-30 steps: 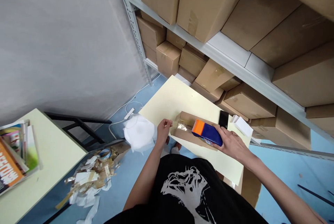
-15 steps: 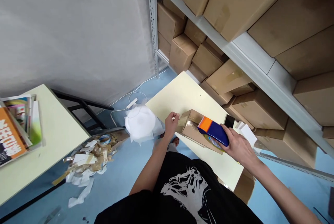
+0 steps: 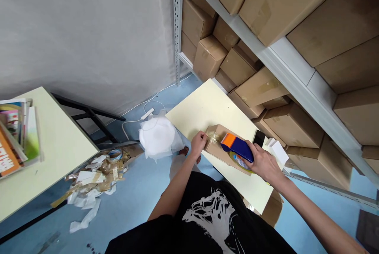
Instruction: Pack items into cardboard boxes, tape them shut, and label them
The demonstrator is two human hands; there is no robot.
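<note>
A long brown cardboard box (image 3: 220,151) lies on the pale table, with a shiny patch of clear tape (image 3: 213,138) across its left end. My left hand (image 3: 197,144) is closed at that end, fingertips pinched at the edge of the tape. In my right hand (image 3: 264,161) is a blue and orange tape dispenser (image 3: 240,148), gripped from behind and held tilted over the box. The tape roll (image 3: 239,161) shows beneath the dispenser body, partly covered by it.
A black phone (image 3: 259,138) and white small boxes (image 3: 278,152) lie on the table (image 3: 204,102) by the shelf rack (image 3: 260,47) of cartons. A white plastic bag (image 3: 158,135) and scrap paper and tape (image 3: 97,175) are on the floor. Books (image 3: 17,131) lie on the left table.
The dispenser has shifted slightly left along the box. My left hand has moved a little right and down, to the box's end. The view has turned slightly.
</note>
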